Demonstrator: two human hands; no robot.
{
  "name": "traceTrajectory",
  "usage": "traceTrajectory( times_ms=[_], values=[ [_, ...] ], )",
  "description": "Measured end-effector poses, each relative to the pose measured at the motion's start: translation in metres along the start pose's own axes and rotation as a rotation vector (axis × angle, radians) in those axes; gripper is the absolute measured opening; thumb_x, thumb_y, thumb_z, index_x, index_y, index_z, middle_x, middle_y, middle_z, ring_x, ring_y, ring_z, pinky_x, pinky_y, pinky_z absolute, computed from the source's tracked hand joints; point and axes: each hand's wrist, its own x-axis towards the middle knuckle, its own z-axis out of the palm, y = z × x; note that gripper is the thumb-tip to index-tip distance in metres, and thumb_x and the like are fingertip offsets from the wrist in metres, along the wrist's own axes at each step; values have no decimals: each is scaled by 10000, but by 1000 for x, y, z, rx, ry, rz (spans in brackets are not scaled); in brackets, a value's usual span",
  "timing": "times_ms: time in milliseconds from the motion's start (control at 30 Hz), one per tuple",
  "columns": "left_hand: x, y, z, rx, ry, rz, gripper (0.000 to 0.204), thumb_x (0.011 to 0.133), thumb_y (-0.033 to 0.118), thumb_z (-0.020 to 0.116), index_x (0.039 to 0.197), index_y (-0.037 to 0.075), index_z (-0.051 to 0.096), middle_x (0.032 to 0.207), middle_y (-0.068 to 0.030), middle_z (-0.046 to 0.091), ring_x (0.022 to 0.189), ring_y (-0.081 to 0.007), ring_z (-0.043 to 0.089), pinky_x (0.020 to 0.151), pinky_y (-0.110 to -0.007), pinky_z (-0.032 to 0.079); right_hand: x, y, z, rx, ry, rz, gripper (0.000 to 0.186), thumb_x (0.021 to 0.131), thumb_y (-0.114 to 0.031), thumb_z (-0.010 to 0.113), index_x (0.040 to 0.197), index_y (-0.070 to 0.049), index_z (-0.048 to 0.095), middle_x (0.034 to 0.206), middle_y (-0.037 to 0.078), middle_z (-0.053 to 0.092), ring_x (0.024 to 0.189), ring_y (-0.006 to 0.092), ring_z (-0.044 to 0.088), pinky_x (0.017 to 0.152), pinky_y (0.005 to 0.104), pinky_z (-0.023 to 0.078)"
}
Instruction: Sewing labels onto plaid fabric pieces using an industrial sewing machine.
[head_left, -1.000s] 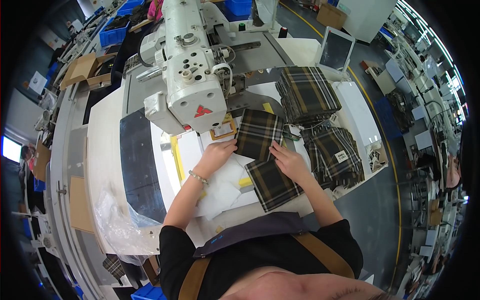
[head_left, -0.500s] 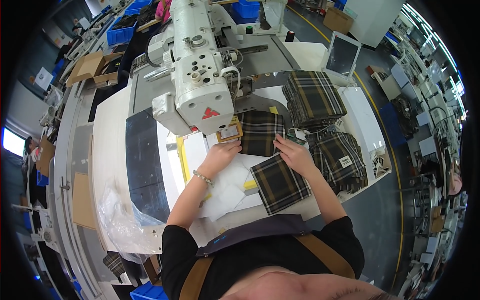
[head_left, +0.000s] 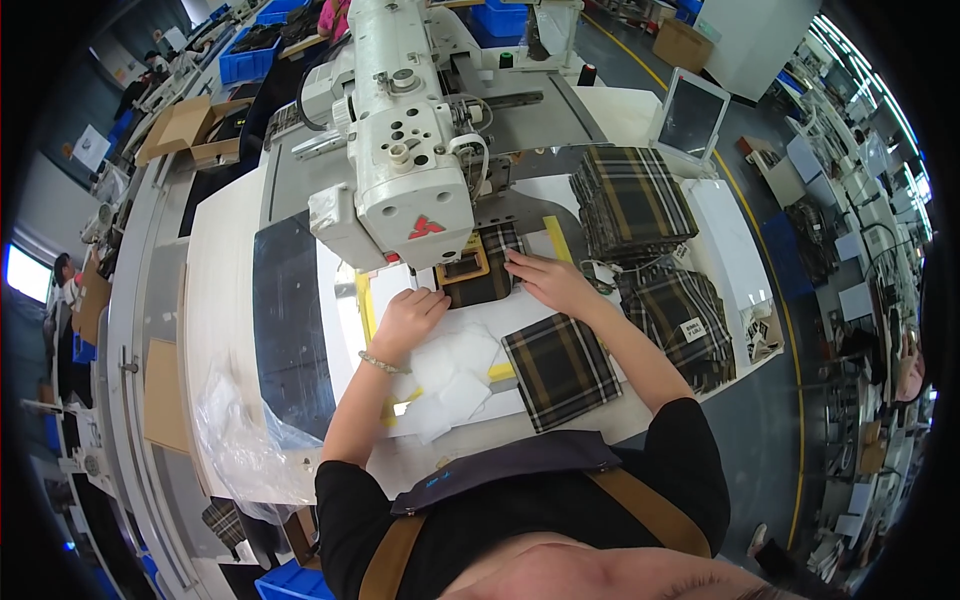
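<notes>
Both hands flat, fingers pressed together: left hand [head_left: 408,315] and right hand [head_left: 548,282] pin the plaid piece [head_left: 483,270] inside the orange frame [head_left: 462,270] beneath the sewing machine head [head_left: 400,150]; judgement: keep edges square, fingertips outside the frame.

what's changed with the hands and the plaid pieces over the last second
Both hands slid a plaid piece forward under the sewing machine head. The left hand now rests beside it, the right hand on its edge. The other plaid piece and the stacks stayed put.
</notes>
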Motion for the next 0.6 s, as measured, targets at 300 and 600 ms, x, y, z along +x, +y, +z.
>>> traceTrajectory(
  times_ms=[300, 600],
  values=[
    [-13, -9, 0, -26, 48, -134, 198, 702, 71, 656, 896, 70, 694, 902, -9, 680, 795, -156, 623, 632, -292, 491, 13, 12, 31, -24, 0, -39, 406, 797, -36, 647, 1198, -94, 632, 1402, 71, 523, 1246, 277, 533, 1041, 388, 457],
    [-14, -5, -2, -87, 69, -196, 190, 688, 52, 656, 873, 63, 699, 881, -16, 675, 789, -159, 617, 623, -293, 487, 15, 2, 23, 171, 51, 28, 417, 736, 46, 618, 1120, -104, 675, 1325, 78, 591, 1159, 319, 578, 1015, 400, 473]
  ],
)
